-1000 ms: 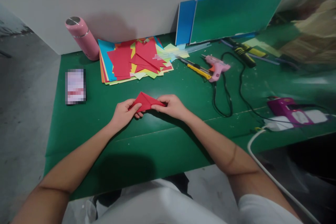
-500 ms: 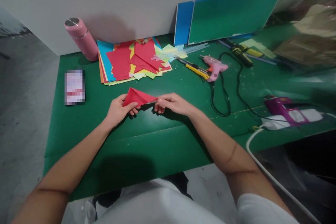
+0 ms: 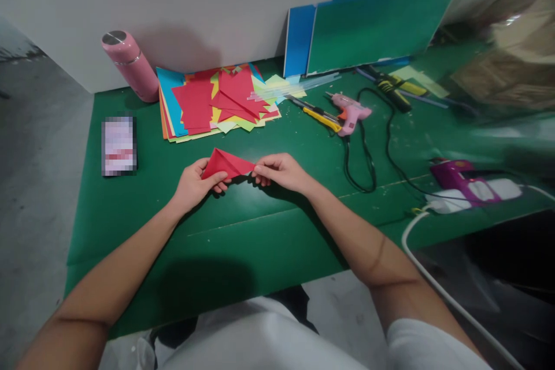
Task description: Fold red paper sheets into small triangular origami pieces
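A folded piece of red paper (image 3: 226, 165), roughly triangular with a crease across it, is held between both hands above the green table (image 3: 243, 248). My left hand (image 3: 196, 184) grips its left end, thumb on top and fingers underneath. At the narrow right tip, my right hand (image 3: 280, 172) pinches the paper between thumb and fingers. Beyond the hands lies a pile of coloured paper sheets (image 3: 193, 107), with red, yellow, blue and orange among them.
A pink bottle (image 3: 132, 66) and a blurred-out box (image 3: 119, 145) stand on the left. Rightward lie a yellow cutter (image 3: 321, 119), a pink glue gun (image 3: 353, 114) with a black cord, and a white power strip (image 3: 451, 200). Green and blue boards (image 3: 381, 29) lean on the wall.
My right thumb and fingers have shifted slightly along the paper's right tip, and the paper's front face has flattened. The whole view has shifted a little.
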Demonstrator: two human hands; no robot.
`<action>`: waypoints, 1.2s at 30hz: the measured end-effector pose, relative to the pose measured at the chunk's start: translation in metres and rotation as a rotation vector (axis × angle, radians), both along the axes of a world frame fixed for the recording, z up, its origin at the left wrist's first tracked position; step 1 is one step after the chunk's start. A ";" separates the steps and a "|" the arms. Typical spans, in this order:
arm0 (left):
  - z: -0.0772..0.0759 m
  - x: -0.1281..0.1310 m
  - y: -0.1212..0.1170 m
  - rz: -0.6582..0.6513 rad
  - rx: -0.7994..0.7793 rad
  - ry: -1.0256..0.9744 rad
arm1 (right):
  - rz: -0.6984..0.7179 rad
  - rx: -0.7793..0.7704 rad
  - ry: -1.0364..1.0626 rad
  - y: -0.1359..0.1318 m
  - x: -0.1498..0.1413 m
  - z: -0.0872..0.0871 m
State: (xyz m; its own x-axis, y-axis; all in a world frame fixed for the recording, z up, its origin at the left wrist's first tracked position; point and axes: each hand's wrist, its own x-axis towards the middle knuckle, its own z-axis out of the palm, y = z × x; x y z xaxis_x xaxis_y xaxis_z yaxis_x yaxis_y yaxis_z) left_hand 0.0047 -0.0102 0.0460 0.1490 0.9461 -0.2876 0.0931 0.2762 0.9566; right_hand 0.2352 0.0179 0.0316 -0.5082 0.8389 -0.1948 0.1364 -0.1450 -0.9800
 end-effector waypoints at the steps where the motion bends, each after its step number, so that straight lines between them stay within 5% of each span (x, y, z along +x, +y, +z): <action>1: -0.001 -0.001 0.000 -0.012 0.003 -0.003 | -0.008 0.013 -0.006 0.000 0.000 0.000; 7: -0.012 -0.006 0.001 -0.002 0.088 0.031 | -0.183 0.132 -0.037 0.001 0.006 0.003; 13: -0.016 -0.008 0.000 0.058 0.246 0.249 | -0.121 0.454 -0.187 0.000 0.006 0.004; 22: -0.016 -0.004 -0.010 -0.086 0.583 0.608 | -0.030 0.488 -0.258 -0.006 -0.007 -0.009; 36: -0.021 -0.008 -0.004 -0.265 0.847 0.789 | 0.060 0.813 -0.497 -0.011 -0.012 -0.013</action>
